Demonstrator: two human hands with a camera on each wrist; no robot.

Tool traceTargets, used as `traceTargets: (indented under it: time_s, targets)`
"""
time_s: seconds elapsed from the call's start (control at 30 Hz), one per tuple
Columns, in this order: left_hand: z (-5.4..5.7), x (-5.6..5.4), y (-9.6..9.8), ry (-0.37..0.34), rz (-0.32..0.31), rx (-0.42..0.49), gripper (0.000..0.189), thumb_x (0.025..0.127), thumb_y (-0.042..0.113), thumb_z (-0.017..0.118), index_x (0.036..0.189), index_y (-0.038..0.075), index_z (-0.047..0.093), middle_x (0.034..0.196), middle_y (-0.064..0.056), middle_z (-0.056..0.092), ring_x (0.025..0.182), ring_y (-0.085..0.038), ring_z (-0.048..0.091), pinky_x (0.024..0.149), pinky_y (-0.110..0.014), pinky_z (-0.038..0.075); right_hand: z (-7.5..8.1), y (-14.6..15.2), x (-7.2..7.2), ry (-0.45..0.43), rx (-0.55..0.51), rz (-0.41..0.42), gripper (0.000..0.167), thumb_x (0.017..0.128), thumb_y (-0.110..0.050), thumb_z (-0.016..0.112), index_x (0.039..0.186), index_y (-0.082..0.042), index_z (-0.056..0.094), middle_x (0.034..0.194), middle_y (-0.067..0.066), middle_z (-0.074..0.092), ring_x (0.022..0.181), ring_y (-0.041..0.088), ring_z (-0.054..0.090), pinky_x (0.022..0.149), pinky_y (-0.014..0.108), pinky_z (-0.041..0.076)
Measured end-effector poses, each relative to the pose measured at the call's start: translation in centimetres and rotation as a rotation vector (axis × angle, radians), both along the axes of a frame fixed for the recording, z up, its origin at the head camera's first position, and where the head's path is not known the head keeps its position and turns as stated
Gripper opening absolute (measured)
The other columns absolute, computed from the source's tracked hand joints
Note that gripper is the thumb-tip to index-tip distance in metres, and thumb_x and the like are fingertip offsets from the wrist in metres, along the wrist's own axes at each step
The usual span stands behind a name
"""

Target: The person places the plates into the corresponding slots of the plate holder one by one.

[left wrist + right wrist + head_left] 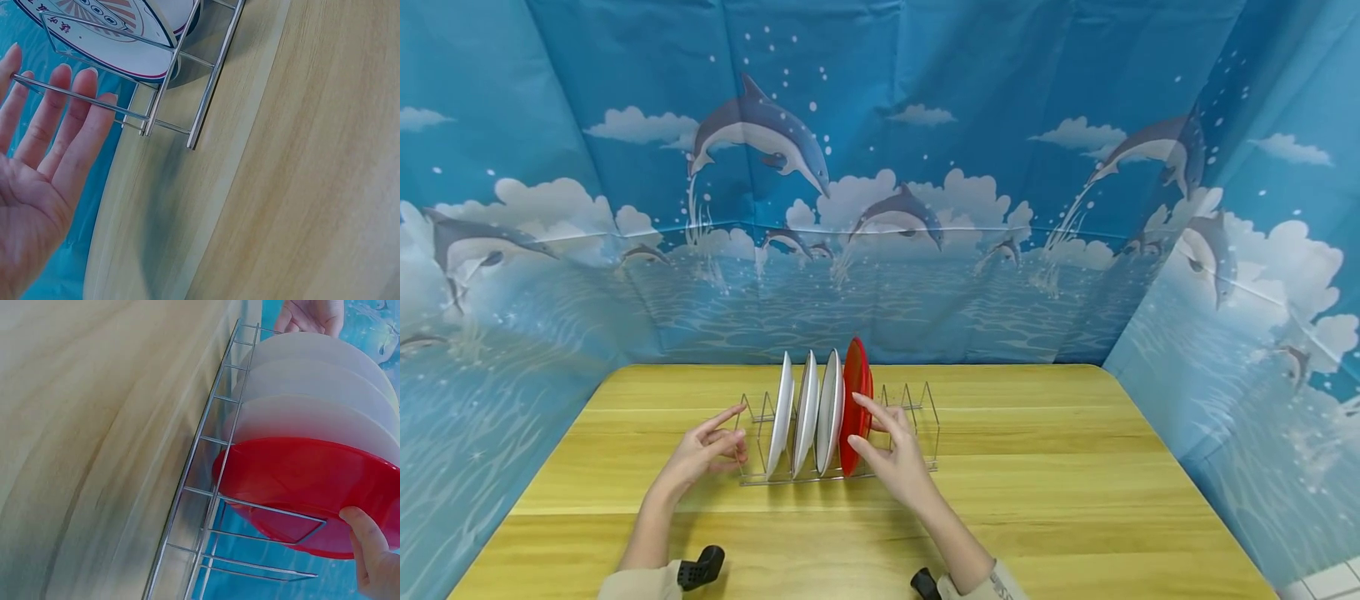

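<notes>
A backdrop of blue printed sheeting, patterned with dolphins, clouds and water, is hung in folds behind and to both sides of a tabletop of pale yellow wood with a long straight grain. Near the middle of the tabletop a rack of thin shiny metal wire is set, built from upright loops on a low rectangular base. The left hand is held just beside the left end of the rack, the forearm reaching in from the lower left; its fingers are seen straight and slightly spread, palm open, with nothing grasped, and in the left wrist view the fingertips lie close to the end wire, though contact cannot be told. Three round white plates, smooth and glossy, are stood on edge side by side in the rack's slots. Directly to their right a round red plate of shiny plastic is stood upright in the next slot. The right hand is raised against the red plate, the forearm angled in from the lower right; the rim is pinched between the thumb and the extended fingers.
</notes>
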State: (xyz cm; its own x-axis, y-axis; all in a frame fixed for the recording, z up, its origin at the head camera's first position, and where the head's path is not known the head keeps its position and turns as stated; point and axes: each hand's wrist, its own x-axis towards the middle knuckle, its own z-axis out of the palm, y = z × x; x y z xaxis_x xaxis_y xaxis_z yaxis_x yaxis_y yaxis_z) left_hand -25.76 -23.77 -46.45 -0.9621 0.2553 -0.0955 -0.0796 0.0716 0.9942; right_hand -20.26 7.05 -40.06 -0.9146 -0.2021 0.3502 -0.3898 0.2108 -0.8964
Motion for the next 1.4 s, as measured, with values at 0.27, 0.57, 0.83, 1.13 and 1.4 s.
traceTargets:
  time_s: [0.27,0.57,0.83,1.13,1.4]
  targets:
    - [0.0,-0.1,-0.1,-0.01,-0.002,0.002,0.062,0.091,0.021,0.057,0.144,0.011,0.027,0.094,-0.018,0.063,0.08,-0.019,0.063,0.082,-0.04,0.052,-2.5,1.8,-1.9,0.232,-0.012,-0.284,0.046,0.084,-0.011,0.066,0.128,-0.013,0.053,0.119,0.013,0.054,0.098,0.031,0.057,0.078,0.04,0.053]
    - [0.0,0.1,-0.1,-0.005,0.011,0.002,0.062,0.09,0.022,0.059,0.144,0.012,0.029,0.096,-0.018,0.063,0.081,-0.019,0.062,0.082,-0.039,0.052,-4.7,4.5,-3.0,0.202,0.315,-0.739,0.043,0.072,-0.01,0.077,0.108,0.006,0.062,0.093,0.021,0.057,0.076,0.031,0.055,0.061,0.038,0.046]
    - [-0.2,0.2,0.2,0.013,0.018,0.002,0.061,0.09,0.02,0.058,0.144,0.012,0.029,0.096,-0.02,0.062,0.081,-0.021,0.062,0.082,-0.04,0.051,-5.2,5.1,-3.6,0.121,0.329,-0.712,0.038,0.072,-0.015,0.078,0.1,0.007,0.065,0.076,0.015,0.061,0.066,0.025,0.056,0.055,0.031,0.045]
    - [0.3,2.3,3.4,-0.055,0.172,0.044,0.061,0.089,0.018,0.06,0.143,0.014,0.032,0.086,-0.01,0.062,0.078,-0.02,0.063,0.085,-0.041,0.05,-5.5,7.4,-6.5,0.044,0.222,-0.572,0.038,0.075,-0.01,0.075,0.106,0.008,0.063,0.084,0.021,0.061,0.075,0.029,0.056,0.066,0.036,0.048]
    - [-0.1,5.0,8.2,-0.045,0.382,0.179,0.062,0.084,0.014,0.066,0.139,0.014,0.038,0.075,-0.002,0.064,0.072,-0.018,0.064,0.081,-0.041,0.051,-5.5,9.7,-10.5,-0.019,0.2,-0.401,0.04,0.082,-0.014,0.069,0.116,0.004,0.06,0.1,0.024,0.058,0.093,0.034,0.055,0.084,0.047,0.046]
